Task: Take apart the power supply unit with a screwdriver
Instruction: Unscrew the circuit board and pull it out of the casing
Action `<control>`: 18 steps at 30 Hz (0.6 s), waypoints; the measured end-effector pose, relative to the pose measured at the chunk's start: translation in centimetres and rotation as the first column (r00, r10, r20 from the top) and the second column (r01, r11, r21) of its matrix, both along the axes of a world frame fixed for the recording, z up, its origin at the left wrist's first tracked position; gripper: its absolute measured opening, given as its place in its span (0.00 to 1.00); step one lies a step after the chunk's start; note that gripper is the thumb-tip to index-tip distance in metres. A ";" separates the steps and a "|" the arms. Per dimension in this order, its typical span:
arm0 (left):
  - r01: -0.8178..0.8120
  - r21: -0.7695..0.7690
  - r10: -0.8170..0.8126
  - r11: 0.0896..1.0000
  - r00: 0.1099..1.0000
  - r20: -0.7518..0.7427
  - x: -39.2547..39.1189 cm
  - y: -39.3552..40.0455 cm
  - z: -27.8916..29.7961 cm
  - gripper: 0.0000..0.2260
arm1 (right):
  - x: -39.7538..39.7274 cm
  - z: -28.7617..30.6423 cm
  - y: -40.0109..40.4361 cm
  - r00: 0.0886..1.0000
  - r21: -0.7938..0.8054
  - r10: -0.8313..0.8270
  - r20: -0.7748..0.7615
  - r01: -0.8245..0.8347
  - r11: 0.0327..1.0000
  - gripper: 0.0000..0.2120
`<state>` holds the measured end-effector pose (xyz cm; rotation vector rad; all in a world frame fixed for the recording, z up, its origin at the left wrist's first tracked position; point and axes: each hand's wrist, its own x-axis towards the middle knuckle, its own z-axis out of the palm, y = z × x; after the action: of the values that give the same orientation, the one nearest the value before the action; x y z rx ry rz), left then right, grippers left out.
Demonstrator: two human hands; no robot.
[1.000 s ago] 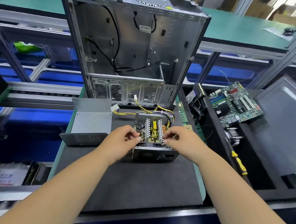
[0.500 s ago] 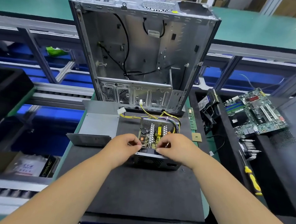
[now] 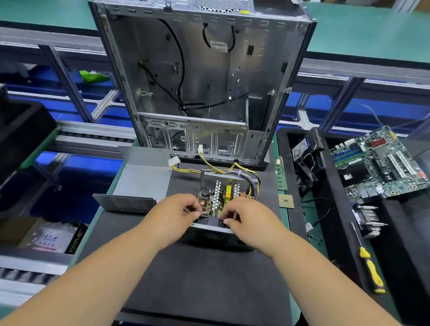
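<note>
The opened power supply unit (image 3: pixel 219 235) sits on a dark mat (image 3: pixel 201 283), its circuit board (image 3: pixel 226 193) and heat sinks exposed. My left hand (image 3: pixel 173 217) and my right hand (image 3: pixel 249 221) meet at its near edge, fingers curled and pinching the black fan (image 3: pixel 211 221) inside the case. The unit's removed grey cover (image 3: pixel 138 183) lies to the left. Yellow and black cables (image 3: pixel 218 170) run from the unit's far side. The yellow-handled screwdriver (image 3: pixel 371 267) lies far right, untouched.
An empty computer case (image 3: pixel 196 81) stands upright behind the unit. A motherboard (image 3: pixel 380 163) lies in the black tray (image 3: pixel 409 263) at right, with a drive (image 3: pixel 306 148) beside it. A memory stick (image 3: pixel 280 173) and a small chip (image 3: pixel 286 201) lie right of the mat.
Both hands have drawn closer together and slid toward the unit's near edge, now pinching the fan. The camera view has shifted left and downward.
</note>
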<state>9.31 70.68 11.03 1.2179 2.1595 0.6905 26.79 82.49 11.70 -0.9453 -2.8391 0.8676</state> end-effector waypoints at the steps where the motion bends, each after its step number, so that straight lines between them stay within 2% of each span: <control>1: 0.007 0.001 -0.007 1.000 1.000 -0.017 0.2 0.0 0.1 0.07 | 0.2 -0.2 0.0 1.000 -0.013 -0.006 -0.016 0.006 1.000 0.04; 7: 0.004 0.001 -0.004 1.000 0.998 -0.061 0.5 0.3 0.2 0.08 | 0.2 -1.1 0.1 0.996 -0.042 -0.036 -0.085 0.032 0.999 0.04; 13: -0.045 0.025 0.046 0.999 0.998 -0.045 0.3 0.1 0.0 0.09 | -0.5 -1.2 -0.4 0.990 -0.066 -0.088 -0.112 0.081 0.994 0.05; 18: 0.013 0.053 -0.006 0.998 0.993 -0.119 0.4 -0.2 0.1 0.11 | 0.0 -0.7 -0.1 0.993 -0.123 -0.057 -0.108 0.043 0.991 0.03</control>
<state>9.76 70.47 11.15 1.3270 2.2430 0.6926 26.83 82.42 10.99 -0.9442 -2.6846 1.0611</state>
